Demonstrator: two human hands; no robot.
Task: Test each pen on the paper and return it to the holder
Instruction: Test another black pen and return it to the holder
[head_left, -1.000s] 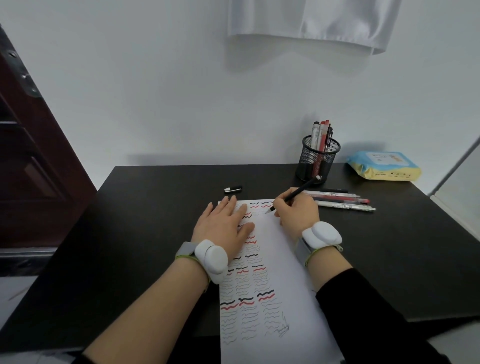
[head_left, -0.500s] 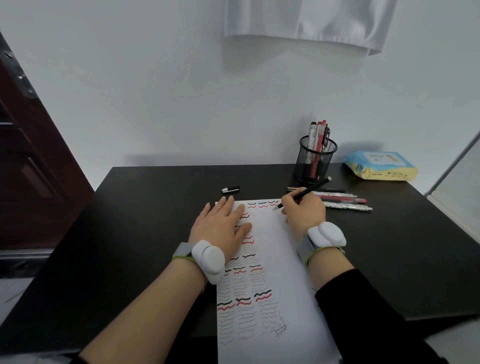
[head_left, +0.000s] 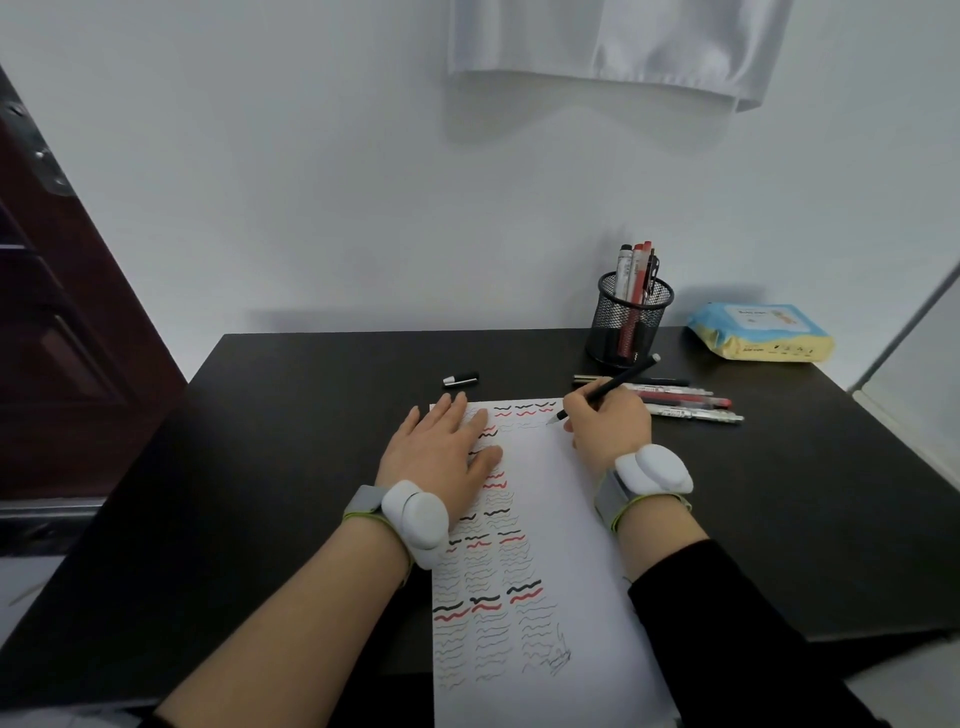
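Right hand (head_left: 608, 423) pinched a black pen (head_left: 605, 387), its tip touching the top right of the paper (head_left: 566, 519) beside rows of black and red squiggles. Left hand (head_left: 441, 452) lay flat with fingers spread on the sheet's upper left. Behind, the mesh holder (head_left: 629, 327) held several pens; three more pens (head_left: 680, 402) lay just right of the writing hand, a black cap (head_left: 460, 379) farther left on the dark desk (head_left: 260, 467)
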